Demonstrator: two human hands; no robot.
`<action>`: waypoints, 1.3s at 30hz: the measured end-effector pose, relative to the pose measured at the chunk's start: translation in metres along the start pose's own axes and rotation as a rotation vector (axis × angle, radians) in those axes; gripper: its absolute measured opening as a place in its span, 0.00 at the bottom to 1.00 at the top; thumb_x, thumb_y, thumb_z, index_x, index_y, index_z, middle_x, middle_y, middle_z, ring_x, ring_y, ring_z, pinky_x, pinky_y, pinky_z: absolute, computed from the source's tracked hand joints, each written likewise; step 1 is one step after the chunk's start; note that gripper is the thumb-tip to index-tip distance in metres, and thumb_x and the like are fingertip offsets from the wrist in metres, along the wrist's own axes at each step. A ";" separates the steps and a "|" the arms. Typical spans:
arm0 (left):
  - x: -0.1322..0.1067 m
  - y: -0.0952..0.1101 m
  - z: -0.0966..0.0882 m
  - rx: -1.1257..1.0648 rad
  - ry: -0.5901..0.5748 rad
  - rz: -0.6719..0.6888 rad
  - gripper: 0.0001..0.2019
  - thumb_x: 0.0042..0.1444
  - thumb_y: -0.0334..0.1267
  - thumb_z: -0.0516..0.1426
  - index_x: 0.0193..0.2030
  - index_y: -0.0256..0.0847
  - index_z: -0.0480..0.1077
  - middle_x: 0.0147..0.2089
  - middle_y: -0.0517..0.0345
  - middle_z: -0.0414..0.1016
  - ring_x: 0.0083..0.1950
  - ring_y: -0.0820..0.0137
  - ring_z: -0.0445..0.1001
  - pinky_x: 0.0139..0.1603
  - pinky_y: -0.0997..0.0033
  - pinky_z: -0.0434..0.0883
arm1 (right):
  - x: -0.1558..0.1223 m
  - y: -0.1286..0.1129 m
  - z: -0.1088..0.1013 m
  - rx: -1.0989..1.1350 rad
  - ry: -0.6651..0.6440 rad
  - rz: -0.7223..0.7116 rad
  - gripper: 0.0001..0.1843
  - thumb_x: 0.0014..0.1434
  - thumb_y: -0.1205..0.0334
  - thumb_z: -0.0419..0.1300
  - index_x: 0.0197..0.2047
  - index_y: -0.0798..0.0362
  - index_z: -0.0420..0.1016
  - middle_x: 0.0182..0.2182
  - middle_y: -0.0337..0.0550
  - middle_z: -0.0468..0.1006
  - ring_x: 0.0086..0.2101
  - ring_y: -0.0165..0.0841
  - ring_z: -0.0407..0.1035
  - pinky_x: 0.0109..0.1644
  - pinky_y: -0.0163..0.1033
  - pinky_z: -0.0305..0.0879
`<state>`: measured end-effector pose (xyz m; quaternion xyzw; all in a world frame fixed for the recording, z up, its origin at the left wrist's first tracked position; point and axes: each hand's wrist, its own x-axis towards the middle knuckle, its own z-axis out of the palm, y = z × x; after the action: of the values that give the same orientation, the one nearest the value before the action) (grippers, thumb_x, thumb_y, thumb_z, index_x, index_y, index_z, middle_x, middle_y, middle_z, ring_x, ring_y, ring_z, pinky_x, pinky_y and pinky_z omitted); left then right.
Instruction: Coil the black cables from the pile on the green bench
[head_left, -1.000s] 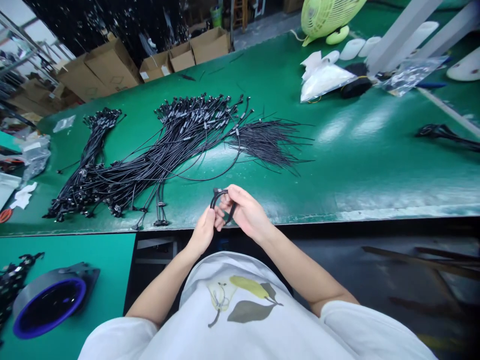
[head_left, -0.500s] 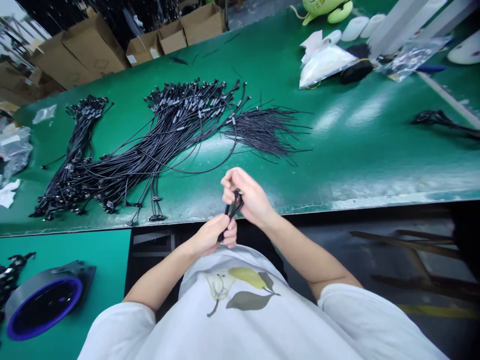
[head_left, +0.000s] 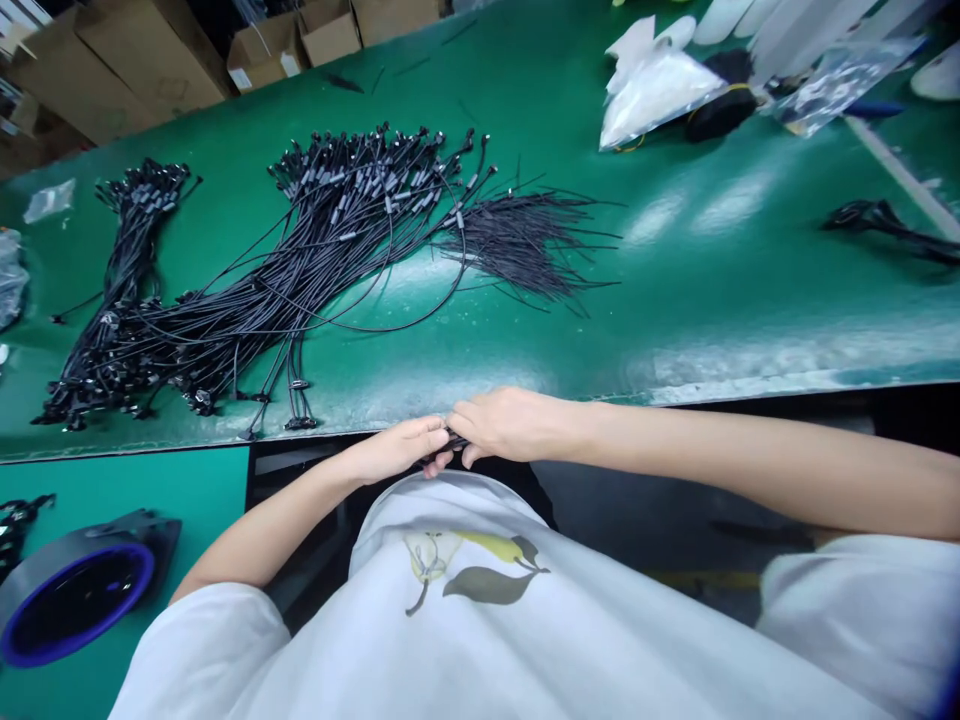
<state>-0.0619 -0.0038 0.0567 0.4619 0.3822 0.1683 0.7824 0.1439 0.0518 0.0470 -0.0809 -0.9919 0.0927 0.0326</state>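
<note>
A small black cable (head_left: 453, 440) is gripped between my two hands, just off the table's front edge; most of it is covered by fingers. My left hand (head_left: 405, 448) is closed round it from the left. From the right, my right hand (head_left: 501, 424) bends its fingers over the same cable, touching the left fingertips. On the green table (head_left: 675, 330) beyond lies a large pile of black cables (head_left: 300, 265) with connectors and grey sleeves. Thin black cable ties (head_left: 525, 245) are heaped at the pile's right end.
A second cable bundle (head_left: 135, 240) lies at the left. A purple-rimmed black bowl (head_left: 75, 655) stands on the lower green surface. Plastic bags (head_left: 660, 95) lie at the far right, cardboard boxes (head_left: 142, 70) behind. A dark cable bundle (head_left: 885, 225) rests at the right.
My right hand has come down over the cable and its forearm has swung out to the right. The looped cable that stood up between the hands is now mostly covered. The view has shifted slightly.
</note>
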 end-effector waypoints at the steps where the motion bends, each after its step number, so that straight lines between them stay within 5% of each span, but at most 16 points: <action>1: -0.002 0.001 -0.002 -0.029 -0.011 -0.015 0.22 0.59 0.56 0.55 0.36 0.34 0.70 0.30 0.57 0.68 0.30 0.73 0.67 0.35 0.71 0.66 | -0.001 0.000 -0.003 0.011 0.008 -0.008 0.24 0.69 0.46 0.42 0.36 0.57 0.66 0.28 0.42 0.69 0.26 0.30 0.60 0.27 0.37 0.43; 6: -0.008 0.001 -0.011 -0.156 -0.126 -0.154 0.19 0.58 0.51 0.59 0.42 0.34 0.75 0.40 0.44 0.79 0.42 0.63 0.77 0.46 0.64 0.71 | -0.002 0.000 -0.012 0.001 0.072 -0.092 0.23 0.71 0.49 0.41 0.34 0.55 0.66 0.28 0.41 0.69 0.26 0.30 0.57 0.30 0.39 0.40; 11: -0.008 -0.005 -0.009 -0.380 -0.184 -0.233 0.17 0.59 0.48 0.58 0.44 0.34 0.75 0.41 0.43 0.78 0.44 0.60 0.77 0.42 0.64 0.73 | -0.002 0.000 -0.015 -0.073 0.127 -0.134 0.18 0.70 0.58 0.45 0.31 0.53 0.66 0.27 0.40 0.67 0.27 0.32 0.57 0.33 0.40 0.42; 18: -0.009 -0.005 0.004 -0.437 -0.253 -0.198 0.20 0.53 0.50 0.63 0.41 0.33 0.75 0.31 0.56 0.68 0.31 0.72 0.69 0.32 0.72 0.65 | -0.003 -0.001 -0.022 -0.174 0.202 -0.210 0.17 0.70 0.61 0.43 0.34 0.53 0.68 0.27 0.39 0.66 0.30 0.32 0.58 0.39 0.40 0.47; 23: -0.010 -0.004 0.012 -0.504 -0.182 -0.211 0.18 0.53 0.48 0.64 0.41 0.34 0.71 0.31 0.59 0.61 0.31 0.75 0.62 0.29 0.75 0.61 | -0.008 -0.004 -0.017 -0.073 0.185 -0.093 0.17 0.69 0.58 0.45 0.39 0.54 0.73 0.30 0.41 0.68 0.31 0.32 0.57 0.42 0.41 0.49; 30: -0.010 -0.005 0.014 -0.578 -0.229 -0.254 0.18 0.56 0.48 0.62 0.40 0.33 0.69 0.30 0.59 0.58 0.29 0.76 0.57 0.24 0.78 0.52 | -0.013 -0.010 -0.029 0.330 0.112 0.086 0.18 0.70 0.55 0.46 0.48 0.53 0.75 0.35 0.44 0.71 0.35 0.33 0.61 0.44 0.41 0.50; 39: -0.005 -0.012 0.017 -0.743 -0.194 -0.305 0.18 0.56 0.48 0.61 0.39 0.31 0.70 0.30 0.59 0.56 0.29 0.76 0.57 0.23 0.81 0.52 | -0.008 -0.005 -0.023 0.349 0.220 0.119 0.17 0.68 0.65 0.48 0.39 0.51 0.79 0.36 0.43 0.73 0.35 0.31 0.62 0.46 0.41 0.53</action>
<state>-0.0538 -0.0234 0.0533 0.0999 0.2841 0.1325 0.9443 0.1527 0.0498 0.0706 -0.1420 -0.9447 0.2555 0.1489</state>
